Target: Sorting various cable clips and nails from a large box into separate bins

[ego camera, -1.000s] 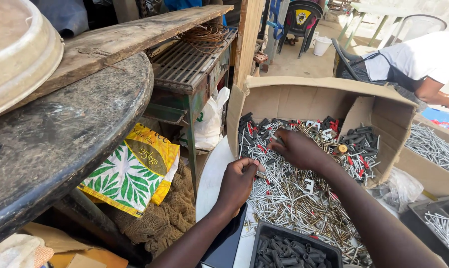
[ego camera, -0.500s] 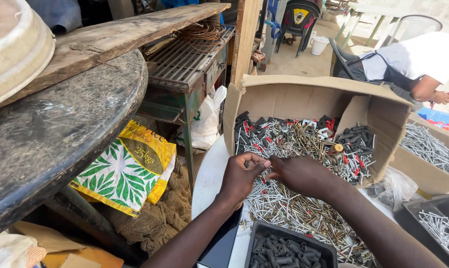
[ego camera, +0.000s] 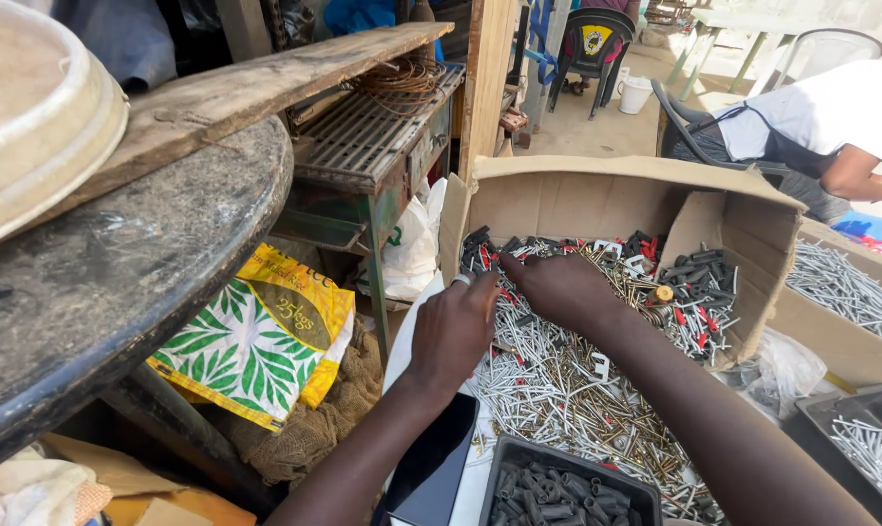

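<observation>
Both hands meet over a cardboard box (ego camera: 597, 200) heaped with silver and brass screws (ego camera: 558, 390). The left hand (ego camera: 453, 331) and right hand (ego camera: 558, 287) touch at the fingertips, perhaps pinching one screw. A black tray (ego camera: 558, 487) of dark plugs sits just below.

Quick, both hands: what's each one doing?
Left hand: fingers curled over the screws; grip cannot be told.
Right hand: resting on the screws; grip cannot be told.
</observation>
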